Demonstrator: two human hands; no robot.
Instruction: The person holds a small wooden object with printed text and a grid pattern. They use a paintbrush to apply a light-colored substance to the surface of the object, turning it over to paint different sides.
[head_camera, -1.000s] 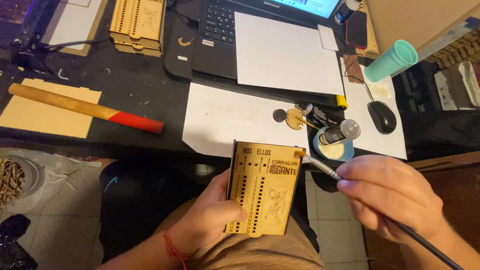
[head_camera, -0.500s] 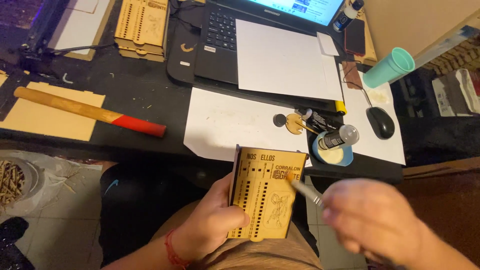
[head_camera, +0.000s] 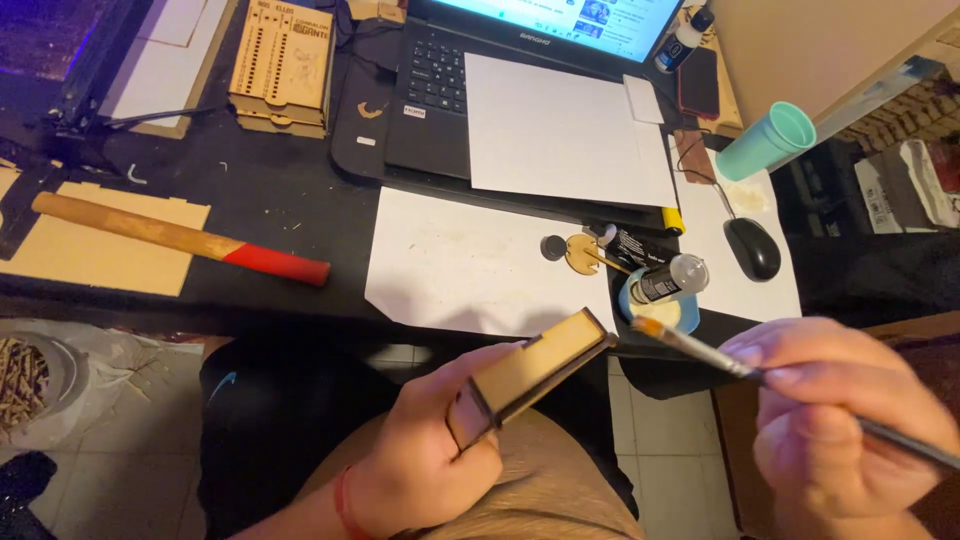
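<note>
My left hand (head_camera: 425, 450) grips a flat laser-cut wooden box (head_camera: 528, 375) over my lap, tilted so that its narrow edge faces the camera. My right hand (head_camera: 850, 425) pinches a thin paintbrush (head_camera: 700, 348) whose bristle tip hangs just right of the box's upper corner, apart from it. Just beyond the brush tip, a small blue dish (head_camera: 660, 310) with pale glue sits at the desk's front edge, with a glue bottle (head_camera: 668, 279) lying across it.
On the black desk lie a white sheet (head_camera: 470, 265), a wooden hammer with a red grip (head_camera: 180, 240), thin wood panels (head_camera: 100, 245), a second engraved wooden box (head_camera: 283, 62), a laptop (head_camera: 520, 90) covered by paper, a mouse (head_camera: 752, 248) and a teal cup (head_camera: 765, 142).
My left hand has turned the wooden box from its engraved face up onto its edge. The brush tip has drawn back off the box to the right.
</note>
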